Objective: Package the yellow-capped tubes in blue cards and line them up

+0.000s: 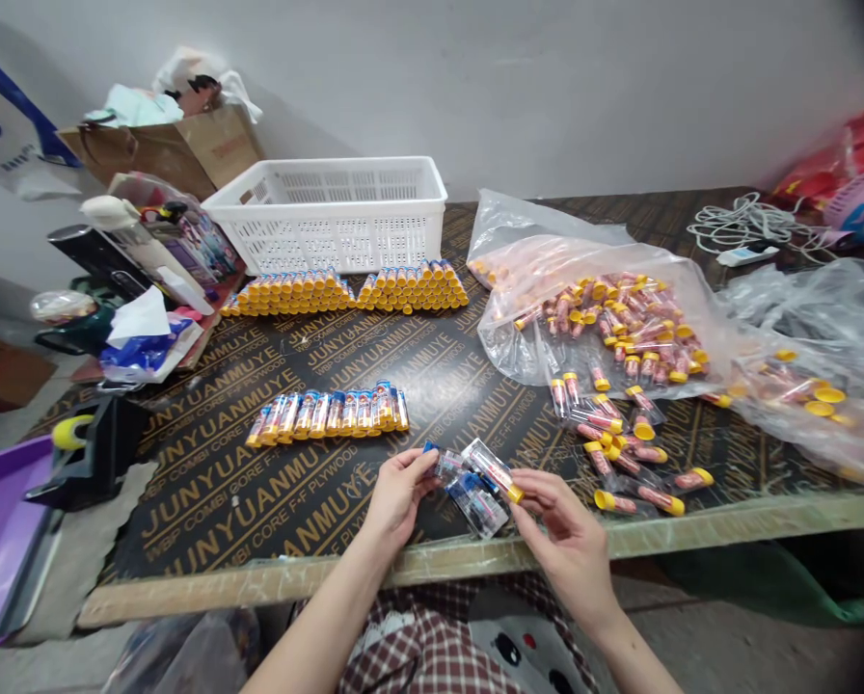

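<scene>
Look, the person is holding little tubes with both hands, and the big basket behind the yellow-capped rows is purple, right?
Not quite. The basket behind the yellow-capped rows is white, not purple, as the head view shows. The rest is right: the left hand and the right hand both hold little tubes.

Table (273,501) top, black w/ gold print repeated in diagonal rows: "JUNYUANMUYE", under it "WBP COMBI CORE F/F PLYWOOD". Same print runs across the whole board, partly covered by stuff. Cardboard box (222,145) back left: reddish print, too faint to read. Tube (491,469) labels: too small/blurred to read.
</scene>
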Demonstrator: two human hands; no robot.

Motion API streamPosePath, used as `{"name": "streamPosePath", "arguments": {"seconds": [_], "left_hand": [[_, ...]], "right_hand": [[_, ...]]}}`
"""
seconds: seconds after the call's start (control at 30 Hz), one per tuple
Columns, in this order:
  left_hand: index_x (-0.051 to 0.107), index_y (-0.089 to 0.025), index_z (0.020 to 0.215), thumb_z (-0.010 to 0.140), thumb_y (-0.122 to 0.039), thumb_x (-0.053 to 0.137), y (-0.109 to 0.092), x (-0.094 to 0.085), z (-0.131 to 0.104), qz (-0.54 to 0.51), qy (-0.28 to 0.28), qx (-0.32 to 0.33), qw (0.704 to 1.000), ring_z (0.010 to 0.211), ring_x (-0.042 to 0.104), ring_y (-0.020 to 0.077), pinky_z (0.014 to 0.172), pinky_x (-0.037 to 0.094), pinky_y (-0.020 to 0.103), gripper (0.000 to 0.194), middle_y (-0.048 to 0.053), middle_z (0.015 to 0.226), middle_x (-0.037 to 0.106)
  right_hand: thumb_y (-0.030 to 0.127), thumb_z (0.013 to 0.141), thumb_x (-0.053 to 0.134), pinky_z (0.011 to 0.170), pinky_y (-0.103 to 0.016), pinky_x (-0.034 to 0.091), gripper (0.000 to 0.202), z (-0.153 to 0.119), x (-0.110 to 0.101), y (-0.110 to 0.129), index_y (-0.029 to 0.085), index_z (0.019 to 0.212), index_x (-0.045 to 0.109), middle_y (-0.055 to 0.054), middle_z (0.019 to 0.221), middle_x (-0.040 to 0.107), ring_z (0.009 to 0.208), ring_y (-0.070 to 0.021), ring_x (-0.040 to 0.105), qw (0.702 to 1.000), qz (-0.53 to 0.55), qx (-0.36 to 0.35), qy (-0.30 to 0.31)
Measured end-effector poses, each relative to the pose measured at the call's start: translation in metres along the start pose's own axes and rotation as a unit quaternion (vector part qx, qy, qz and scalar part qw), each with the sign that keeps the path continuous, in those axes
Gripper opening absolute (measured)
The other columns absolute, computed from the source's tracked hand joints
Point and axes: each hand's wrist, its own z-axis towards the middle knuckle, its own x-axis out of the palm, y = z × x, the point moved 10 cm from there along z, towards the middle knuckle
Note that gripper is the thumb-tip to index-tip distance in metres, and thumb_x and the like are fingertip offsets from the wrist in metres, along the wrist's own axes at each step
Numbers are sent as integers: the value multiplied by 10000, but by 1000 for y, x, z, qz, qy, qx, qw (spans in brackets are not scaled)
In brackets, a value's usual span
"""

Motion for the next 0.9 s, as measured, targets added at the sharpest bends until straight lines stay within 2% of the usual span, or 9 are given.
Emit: {"name": "streamPosePath", "arguments": {"seconds": [0.17,0.33,0.53,0.6,0.7,0.8,0.9], "left_hand": [[677,-107,618,451,-346,853,-2,-10,1,-20,-43,14,999,537,557,78,536,459,193,341,20,607,655],[662,-114,597,432,-371,857,-6,-15,0,-23,-62,26,997,536,540,71,553,465,199,362,8,599,637],[652,-116,616,503,-398,825,-6,-15,-2,-7,-70,44,997,541,543,75,559,462,202,349,2,602,631],[641,-116,629,561,-408,795,-7,-8,-5,2,-45,51,998,564,560,87,569,469,208,337,6,620,636],[623,-129,726,589,-350,794,-6,10,-11,-1,21,44,999,612,597,103,610,490,223,311,8,683,659],[598,-161,894,563,-259,821,-3,22,-19,-5,67,21,998,614,614,101,631,494,224,410,0,713,678],[610,-145,948,549,-232,830,3,32,-26,27,104,-13,994,639,628,111,641,498,227,464,37,783,699]], "right_hand": [[183,839,560,777,-340,545,186,-4,5,5,243,1009,606,-85,1083,581,987,-210,579,1000,-23,-12,1],[153,831,557,859,-415,507,224,-7,10,12,248,1027,608,-90,1077,594,1013,-234,575,996,-71,-47,14],[81,823,540,860,-376,507,325,-10,26,27,267,1084,589,-76,1059,600,987,-206,592,987,-99,-110,58],[78,833,519,871,-361,507,339,-10,31,27,269,1107,579,-74,1080,595,1004,-200,589,986,-91,-112,82],[83,861,466,875,-346,506,330,-9,35,21,280,1099,584,-63,1085,589,1013,-189,584,987,-75,-93,106],[87,854,461,846,-344,513,356,-8,36,13,293,1126,562,-57,1046,576,983,-188,579,988,-77,-79,111],[88,782,524,918,-415,477,516,-4,34,11,289,1253,460,-80,1148,508,1089,-231,515,986,-104,-88,101]]}}
